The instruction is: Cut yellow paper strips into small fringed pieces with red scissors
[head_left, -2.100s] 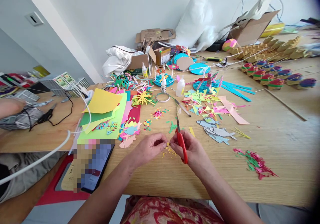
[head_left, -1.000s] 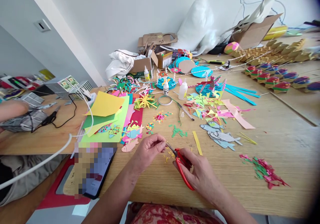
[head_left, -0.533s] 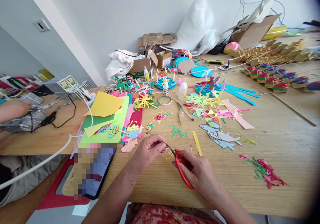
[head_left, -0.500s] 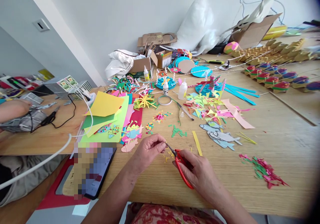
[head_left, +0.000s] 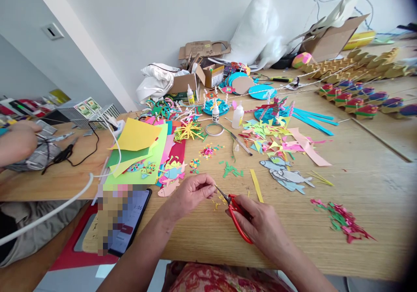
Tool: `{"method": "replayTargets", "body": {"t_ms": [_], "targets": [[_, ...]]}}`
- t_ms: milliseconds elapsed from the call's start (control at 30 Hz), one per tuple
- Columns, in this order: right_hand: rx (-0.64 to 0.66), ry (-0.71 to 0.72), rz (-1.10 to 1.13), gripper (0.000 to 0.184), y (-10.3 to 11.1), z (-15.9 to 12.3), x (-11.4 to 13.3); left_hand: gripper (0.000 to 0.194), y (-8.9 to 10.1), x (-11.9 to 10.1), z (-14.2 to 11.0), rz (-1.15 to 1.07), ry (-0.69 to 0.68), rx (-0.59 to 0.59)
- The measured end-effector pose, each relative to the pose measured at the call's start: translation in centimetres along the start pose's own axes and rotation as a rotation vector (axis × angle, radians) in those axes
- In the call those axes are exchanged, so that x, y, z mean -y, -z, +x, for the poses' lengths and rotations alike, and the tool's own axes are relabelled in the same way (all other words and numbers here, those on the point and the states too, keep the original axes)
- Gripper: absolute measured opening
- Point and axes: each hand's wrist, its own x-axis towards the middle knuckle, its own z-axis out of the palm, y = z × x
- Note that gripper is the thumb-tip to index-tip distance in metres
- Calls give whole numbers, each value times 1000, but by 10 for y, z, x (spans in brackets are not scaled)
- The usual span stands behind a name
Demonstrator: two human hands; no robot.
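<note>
My right hand (head_left: 260,220) is wrapped round the red handles of a pair of scissors (head_left: 239,227), whose blades point up and left. Close to the blade tips, my left hand (head_left: 197,192) is closed, thumb against fingertips. What it pinches is too small and hidden to make out. Tiny yellow paper snippets (head_left: 216,205) lie on the table just under the blades. Beyond my right hand lies a yellow paper strip (head_left: 256,185). Short green paper pieces (head_left: 232,170) are scattered farther back.
Paper fish (head_left: 288,175) lie right of centre, with red and green shreds (head_left: 347,220) nearer me. Coloured sheets (head_left: 137,140) are stacked at left, beside a phone (head_left: 130,222). Glue bottles (head_left: 238,116) stand farther back. Another person's arm (head_left: 18,142) shows at far left.
Both hands keep nearly the same place and hold, with the scissor blades still by the left fingertips. The view shifts very slightly. The other person's hand at far left has moved a little.
</note>
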Motion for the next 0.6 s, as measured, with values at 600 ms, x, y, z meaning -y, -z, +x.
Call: {"method": "replayTargets", "body": {"t_ms": [600], "targets": [[156,-5,9,21,16,-1,-1,13,9,-5,1,218,62,156]]}}
